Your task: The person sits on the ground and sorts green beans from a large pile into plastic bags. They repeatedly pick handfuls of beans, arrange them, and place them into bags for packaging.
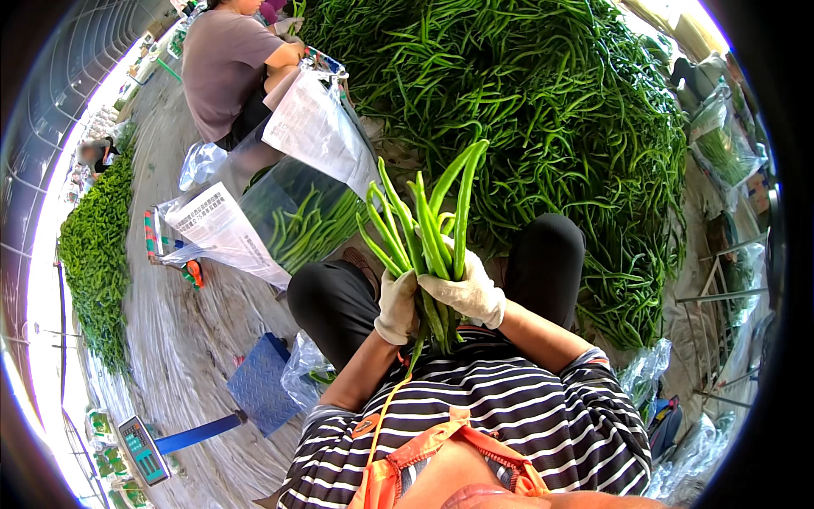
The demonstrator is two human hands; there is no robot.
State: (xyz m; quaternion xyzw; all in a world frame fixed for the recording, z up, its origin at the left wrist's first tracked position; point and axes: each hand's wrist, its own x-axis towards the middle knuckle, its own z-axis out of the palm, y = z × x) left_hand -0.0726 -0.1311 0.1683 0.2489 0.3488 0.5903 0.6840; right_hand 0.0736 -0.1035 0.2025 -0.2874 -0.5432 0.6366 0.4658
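A bunch of long green chili peppers (pixel 432 248) stands roughly upright between my two gloved hands, above my lap. My left hand (pixel 397 308), in a pale work glove, is closed around the bunch on its left side. On the other side my right hand (pixel 467 289), gloved the same way, grips the peppers from the right. Their lower ends hang below my hands against my striped shirt. Ahead and to the left, a clear plastic bag lined with printed paper (pixel 222 223) is held wide on a frame. More long green peppers (pixel 311 223) lie inside it.
A large heap of green peppers (pixel 540 108) spreads before me. A co-worker (pixel 229 63) sits at the upper left. A platform scale (pixel 264 382) with a display (pixel 144 450) stands at the lower left. Another green pile (pixel 95 254) lies far left; a metal rack (pixel 718 296) is right.
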